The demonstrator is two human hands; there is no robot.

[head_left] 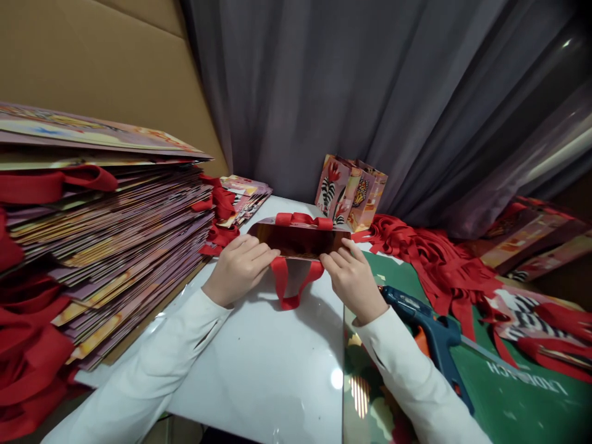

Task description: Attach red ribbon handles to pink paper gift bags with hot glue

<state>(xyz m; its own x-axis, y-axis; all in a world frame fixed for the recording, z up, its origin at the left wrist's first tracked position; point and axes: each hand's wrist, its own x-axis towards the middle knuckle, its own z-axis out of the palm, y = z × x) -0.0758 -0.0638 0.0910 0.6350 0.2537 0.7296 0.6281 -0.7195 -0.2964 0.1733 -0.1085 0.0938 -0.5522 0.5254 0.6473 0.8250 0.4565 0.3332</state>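
A paper gift bag (300,242) stands between my hands on the white table, its mouth spread and its dark inside facing me. One red ribbon handle (290,302) hangs down over the near edge. Another red ribbon handle (303,219) lies along the far rim. My left hand (243,266) pinches the near rim at the left with curled fingers. At the right end, my right hand (348,274) grips the same rim, thumb toward the far corner. The bag's lower part is hidden from me.
Tall stacks of flat bags (139,216) with red handles rise at the left. A blue glue gun (435,336) lies on a green sheet (499,394) at the right, beside heaped red ribbons (425,259). Upright printed bags (349,191) stand against the grey curtain (296,92).
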